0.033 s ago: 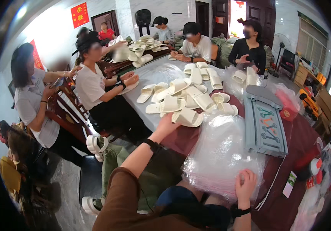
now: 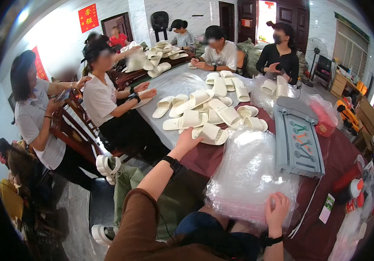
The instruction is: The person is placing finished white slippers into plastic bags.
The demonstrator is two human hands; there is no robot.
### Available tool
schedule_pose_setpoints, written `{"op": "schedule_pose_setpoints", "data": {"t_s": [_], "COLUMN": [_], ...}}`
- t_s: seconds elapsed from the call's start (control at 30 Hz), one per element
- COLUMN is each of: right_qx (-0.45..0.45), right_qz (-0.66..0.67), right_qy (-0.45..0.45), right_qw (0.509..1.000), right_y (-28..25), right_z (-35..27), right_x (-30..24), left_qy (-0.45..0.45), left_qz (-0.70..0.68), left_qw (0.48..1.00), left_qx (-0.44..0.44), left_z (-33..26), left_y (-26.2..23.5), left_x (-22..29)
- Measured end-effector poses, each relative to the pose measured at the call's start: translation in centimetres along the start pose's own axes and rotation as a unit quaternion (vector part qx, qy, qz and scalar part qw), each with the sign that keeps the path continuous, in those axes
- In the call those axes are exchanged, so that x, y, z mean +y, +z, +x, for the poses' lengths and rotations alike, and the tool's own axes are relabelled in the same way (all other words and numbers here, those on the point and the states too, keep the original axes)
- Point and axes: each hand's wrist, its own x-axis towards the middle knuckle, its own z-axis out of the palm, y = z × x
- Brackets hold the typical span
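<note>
My left hand [image 2: 188,140] reaches to the front of a heap of cream slippers [image 2: 194,118]. Its fingers are closed on the near end of a cream slipper [image 2: 213,134] at the heap's front edge; part of the grip is hidden. On the right, my right hand [image 2: 277,209] rests with loosely bent, parted fingers on the near edge of a stack of clear plastic bags [image 2: 250,174]. Pink strips run along that edge of the bags. The stack lies flat on the table just right of the held slipper.
A grey toy-like panel [image 2: 299,137] stands beside the bags. Right of it lie a phone [image 2: 327,209] and a red bottle with a white cap [image 2: 355,188]. Several people sit or stand around the table, with another slipper pile [image 2: 163,54] farther back. A green sack [image 2: 128,191] stands at my left.
</note>
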Motion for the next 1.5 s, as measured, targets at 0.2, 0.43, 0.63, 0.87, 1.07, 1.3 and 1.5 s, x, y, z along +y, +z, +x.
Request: {"op": "schedule_pose_setpoints", "data": {"t_s": [0.2,0.43,0.63,0.87,1.07,1.3,1.5], "right_qx": [-0.01,-0.017,0.001,-0.022,-0.014,-0.115,-0.077], "right_qz": [-0.003,-0.003,-0.001,0.04,0.234,0.509,0.398], "right_qy": [0.018,0.021,0.013,0.027,0.062,0.223,0.204], "right_qw": [1.0,1.0,1.0,0.999,0.97,0.823,0.891], "right_y": [0.0,-0.5,-0.5,-1.6,-4.6,-2.9,-4.3], "right_z": [-0.4,-0.2,-0.2,0.1,1.6,-1.7,-1.1], "right_x": [0.5,0.0,-0.1,0.3,-1.2,-0.4,-0.6], "left_qy": [-0.003,-0.082,-0.003,0.041,0.186,0.262,0.328], "left_qz": [-0.058,-0.493,-0.575,-0.665,-0.521,-0.13,-0.06], "left_qw": [0.997,0.863,0.805,0.679,0.717,0.788,0.942], "left_qx": [-0.046,-0.076,-0.143,-0.309,-0.424,-0.542,-0.034], "left_z": [4.8,9.3,7.9,-2.1,-11.3,-17.5,-20.3], "left_y": [5.5,0.9,-6.2,-9.7,-2.2,2.9,5.1], "left_x": [-1.9,3.8,13.8,21.0,25.2,22.9,14.7]}}
